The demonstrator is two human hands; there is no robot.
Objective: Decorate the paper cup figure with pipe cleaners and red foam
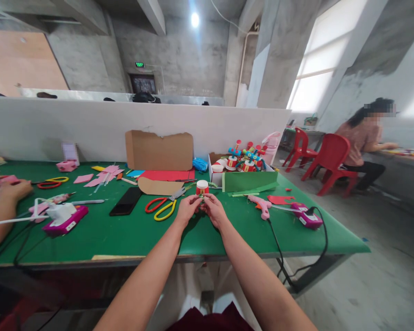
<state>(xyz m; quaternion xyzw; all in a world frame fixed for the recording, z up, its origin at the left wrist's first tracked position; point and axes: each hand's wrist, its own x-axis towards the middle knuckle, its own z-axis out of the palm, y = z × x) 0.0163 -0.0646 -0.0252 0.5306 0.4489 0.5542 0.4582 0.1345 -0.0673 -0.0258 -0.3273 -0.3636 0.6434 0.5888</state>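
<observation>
A small red cup with a white top (202, 185) is in front of me, with green coiled strips (191, 186) sticking out at both sides. My left hand (190, 209) is closed, thumb and fingertips pinched at the lower front of the cup. Opposite it, my right hand (214, 210) pinches at the same spot. Between the fingertips a small greenish piece shows, mostly hidden. Just left of my left hand lie scissors (165, 203) with red and yellow handles, blades apart and pointing toward the cup.
An open box (241, 169) holds several similar red cup figures. Right lie a pink glue gun (262, 206) and a purple power strip (306, 216); left, a black phone (126, 201) and another power strip (65, 220). A co-worker's hands (12, 191) work at far left. Cardboard (159, 151) leans behind.
</observation>
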